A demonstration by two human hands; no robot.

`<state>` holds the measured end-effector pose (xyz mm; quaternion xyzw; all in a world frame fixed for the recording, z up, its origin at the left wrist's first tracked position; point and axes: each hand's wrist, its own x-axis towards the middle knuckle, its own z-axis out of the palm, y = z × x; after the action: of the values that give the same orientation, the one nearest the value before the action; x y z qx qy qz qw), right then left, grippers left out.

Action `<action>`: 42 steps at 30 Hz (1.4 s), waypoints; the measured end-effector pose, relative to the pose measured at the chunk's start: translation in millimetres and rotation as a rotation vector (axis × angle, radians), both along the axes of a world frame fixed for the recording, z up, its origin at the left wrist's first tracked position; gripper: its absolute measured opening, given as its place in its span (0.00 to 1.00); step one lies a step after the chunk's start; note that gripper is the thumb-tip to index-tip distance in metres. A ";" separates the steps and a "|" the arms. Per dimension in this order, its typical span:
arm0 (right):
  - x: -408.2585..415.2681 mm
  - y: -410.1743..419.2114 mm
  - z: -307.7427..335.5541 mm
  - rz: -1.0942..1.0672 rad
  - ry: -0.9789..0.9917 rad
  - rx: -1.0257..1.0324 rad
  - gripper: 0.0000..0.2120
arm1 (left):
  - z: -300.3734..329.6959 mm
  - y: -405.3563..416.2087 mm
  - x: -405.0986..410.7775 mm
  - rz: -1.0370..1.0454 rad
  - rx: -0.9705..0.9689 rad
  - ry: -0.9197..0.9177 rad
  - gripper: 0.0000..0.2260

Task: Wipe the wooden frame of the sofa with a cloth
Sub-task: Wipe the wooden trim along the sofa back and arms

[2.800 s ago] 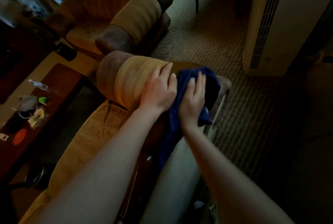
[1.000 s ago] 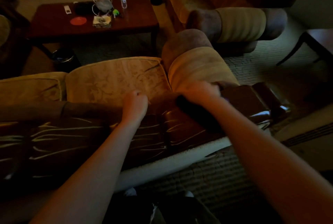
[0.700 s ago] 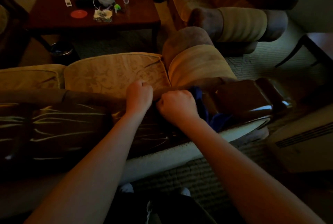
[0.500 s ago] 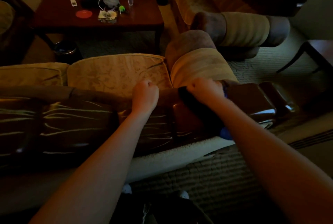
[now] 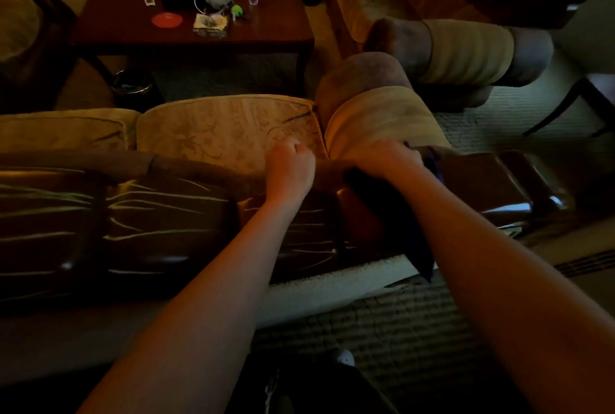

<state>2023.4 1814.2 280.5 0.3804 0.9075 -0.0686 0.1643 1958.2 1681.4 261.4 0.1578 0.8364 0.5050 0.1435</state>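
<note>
The dark blue cloth point(image 5: 396, 214) drapes over the glossy wooden frame point(image 5: 166, 214), bunched under the right hand point(image 5: 387, 160), whose grip clutches it. Just beside, the left hand point(image 5: 290, 171) rests fisted, holding nothing.

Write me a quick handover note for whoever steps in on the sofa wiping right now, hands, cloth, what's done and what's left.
Left hand: curled into a fist, resting on the sofa's back edge, holding nothing visible.
Right hand: presses the dark blue cloth onto the wooden frame beside the padded armrest; the cloth hangs down the back of the frame.
Done: cannot tell which stretches have been wiped; the light is dim.
Left: probably the long glossy stretch to the left, and the corner piece at the right end.
</note>
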 end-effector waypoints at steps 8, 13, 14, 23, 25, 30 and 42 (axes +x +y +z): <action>39.1 -25.2 -15.3 0.291 0.402 0.188 0.18 | -1.6 -1.7 -3.5 0.008 0.061 -0.053 0.11; 46.1 58.3 -2.0 -0.028 -0.024 0.242 0.21 | -2.0 1.1 4.2 -0.050 0.054 0.024 0.11; 33.2 53.7 -5.4 0.010 -0.067 0.203 0.20 | -1.9 2.2 5.5 -0.056 0.031 0.044 0.11; 69.6 -44.2 -10.4 0.360 0.652 0.089 0.16 | -1.0 -3.0 1.5 -0.025 0.079 0.066 0.11; 77.4 -1.8 -5.2 0.236 0.541 0.113 0.17 | -2.2 -2.4 3.3 -0.056 0.089 0.089 0.12; 5.8 38.2 -8.7 0.042 0.001 -0.069 0.17 | -3.4 0.1 8.0 -0.106 0.035 0.154 0.12; 47.4 51.1 -1.4 -0.051 0.210 0.048 0.18 | -4.5 -4.4 12.3 -0.165 0.060 0.166 0.12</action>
<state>2070.8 1865.4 279.1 0.3977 0.9113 -0.0905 0.0573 1970.5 1677.0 256.8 0.2717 0.8140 0.5014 0.1099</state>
